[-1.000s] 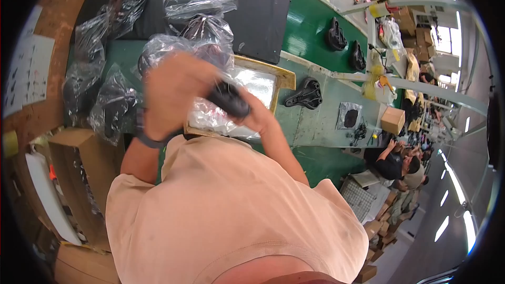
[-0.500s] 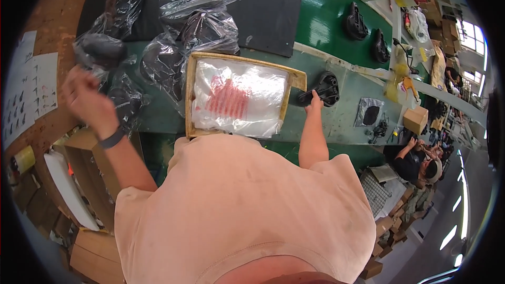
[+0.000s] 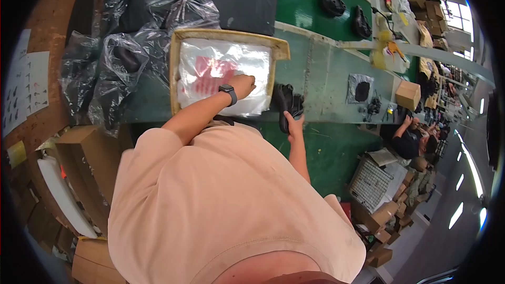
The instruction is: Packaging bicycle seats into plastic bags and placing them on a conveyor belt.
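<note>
Half a second ago the saddle [image 3: 284, 102] lay farther off on the desk [image 3: 329, 68]; now it is tilted up near the desk's front edge, just beside the tray [image 3: 226, 33], with the right hand [image 3: 295, 124] on its near end. The left hand [image 3: 242, 87], then out at the far left by a wrapped saddle, is now over the stack of bags [image 3: 208, 73] in the tray.

The tray's right wall stands between the left hand and the saddle, and the left forearm covers part of the near rim. Left of the tray lie the wrapped saddles [image 3: 125, 59], some overlapping, with more in clear film on the black mat [image 3: 244, 0]. Two bare saddles [image 3: 332, 1] sit on the green surface behind; a small box [image 3: 407, 95] and a co-worker [image 3: 404, 139] are well to the right.

The right fingers grasp the saddle, thumb on top. The left fingers are curled at the bags; whether they pinch one I cannot tell.
</note>
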The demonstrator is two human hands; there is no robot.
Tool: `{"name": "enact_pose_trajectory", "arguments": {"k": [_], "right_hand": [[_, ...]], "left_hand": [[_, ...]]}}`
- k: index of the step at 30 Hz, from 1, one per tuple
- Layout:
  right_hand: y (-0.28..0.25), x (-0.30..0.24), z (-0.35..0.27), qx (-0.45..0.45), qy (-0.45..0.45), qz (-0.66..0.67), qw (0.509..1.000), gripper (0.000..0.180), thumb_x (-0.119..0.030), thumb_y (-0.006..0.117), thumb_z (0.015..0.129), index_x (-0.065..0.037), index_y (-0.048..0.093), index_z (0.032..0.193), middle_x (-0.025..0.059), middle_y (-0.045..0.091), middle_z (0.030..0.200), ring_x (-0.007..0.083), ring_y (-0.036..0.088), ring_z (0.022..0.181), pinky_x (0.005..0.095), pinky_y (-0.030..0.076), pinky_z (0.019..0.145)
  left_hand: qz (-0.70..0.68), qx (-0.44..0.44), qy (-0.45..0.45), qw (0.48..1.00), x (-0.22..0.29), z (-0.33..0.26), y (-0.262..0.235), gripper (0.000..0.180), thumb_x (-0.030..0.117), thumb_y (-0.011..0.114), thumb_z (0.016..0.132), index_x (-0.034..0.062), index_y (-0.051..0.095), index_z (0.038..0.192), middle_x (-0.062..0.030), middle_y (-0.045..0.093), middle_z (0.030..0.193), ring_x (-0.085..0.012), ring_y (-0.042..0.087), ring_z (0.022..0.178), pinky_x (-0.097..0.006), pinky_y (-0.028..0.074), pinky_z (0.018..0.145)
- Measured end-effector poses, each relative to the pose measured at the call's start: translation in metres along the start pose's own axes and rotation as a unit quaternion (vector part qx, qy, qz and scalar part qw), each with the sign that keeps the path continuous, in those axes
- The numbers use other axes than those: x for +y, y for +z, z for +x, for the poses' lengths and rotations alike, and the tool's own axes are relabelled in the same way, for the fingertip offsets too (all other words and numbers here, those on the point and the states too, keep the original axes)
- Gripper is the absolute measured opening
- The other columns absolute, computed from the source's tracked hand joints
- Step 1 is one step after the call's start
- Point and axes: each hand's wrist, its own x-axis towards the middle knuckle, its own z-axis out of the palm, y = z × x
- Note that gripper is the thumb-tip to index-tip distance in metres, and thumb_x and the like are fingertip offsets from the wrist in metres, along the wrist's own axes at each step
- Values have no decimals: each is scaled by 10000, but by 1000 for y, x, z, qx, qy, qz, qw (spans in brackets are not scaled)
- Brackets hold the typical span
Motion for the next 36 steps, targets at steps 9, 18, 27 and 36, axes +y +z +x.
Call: {"name": "enact_pose_trajectory", "arguments": {"k": [9, 18, 27, 36], "right_hand": [[-76, 1, 4, -351, 291, 150, 878, 616, -297, 905, 885, -43, 612, 1364, 78, 749, 1095, 204, 721, 863, 361, 596, 713], [-99, 3, 79, -501, 275, 80, 817, 684, -210, 910, 869, -13, 562, 1424, 132, 738, 1204, 233, 753, 1024, 412, 637, 892], [-114, 4, 109, -564, 224, 44, 794, 856, -163, 943, 821, 21, 458, 1502, 189, 694, 1335, 295, 751, 1099, 445, 640, 937], [-144, 12, 103, -585, 272, 59, 762, 593, -174, 884, 887, 21, 595, 1367, 164, 766, 1141, 260, 775, 981, 425, 643, 887]], "left_hand": [[85, 56, -129, 986, -8, 4, 101, 314, 346, 781, 927, 55, 756, 1042, -190, 776, 1074, -384, 743, 1018, -504, 579, 892], [24, 169, -207, 963, -9, 11, 124, 212, 250, 654, 1027, 44, 702, 1044, -216, 725, 1119, -433, 708, 980, -528, 559, 864], [25, 165, -310, 936, 26, 40, 125, 421, 372, 758, 979, 55, 703, 1250, -196, 715, 1214, -389, 711, 1100, -494, 575, 913], [-79, 273, -258, 924, -6, -5, 116, 287, 291, 627, 1027, 104, 811, 1146, -196, 773, 1100, -420, 721, 1057, -509, 567, 911]]}}
